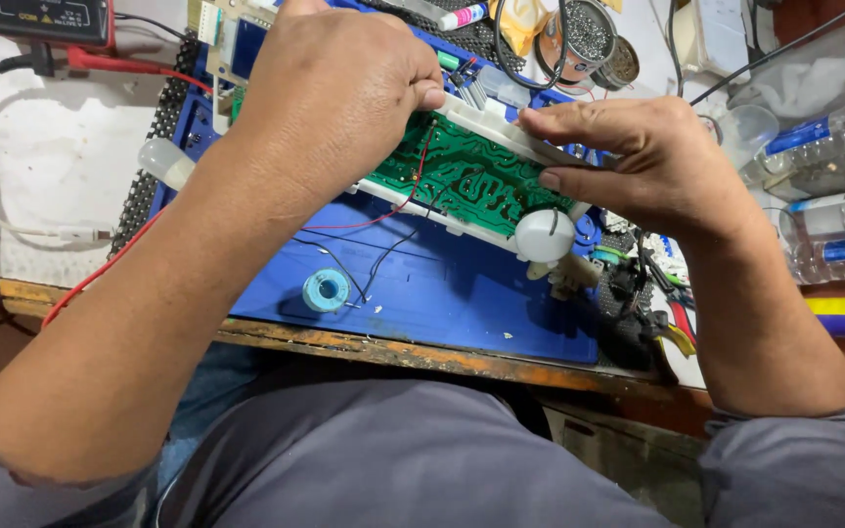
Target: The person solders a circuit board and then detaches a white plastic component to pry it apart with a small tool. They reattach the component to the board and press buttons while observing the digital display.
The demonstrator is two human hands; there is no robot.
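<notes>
A green circuit board [462, 176] in a white plastic frame lies tilted over the blue work mat [462, 293]. My left hand [334, 93] grips the frame's upper left edge, thumb and fingers pinched on the white rim. My right hand [628, 161] holds the frame's right side, fingers laid along its top edge. A white round knob [544, 236] sticks out at the board's lower right corner. Red and black wires [393, 210] run from the board down across the mat.
A small blue solder spool [326, 289] lies on the mat near the front. A multimeter [46, 20] sits at the back left with red lead. Plastic bottles [833, 230] stand at right, round tins [589, 34] at the back, pliers [672, 328] beside the mat.
</notes>
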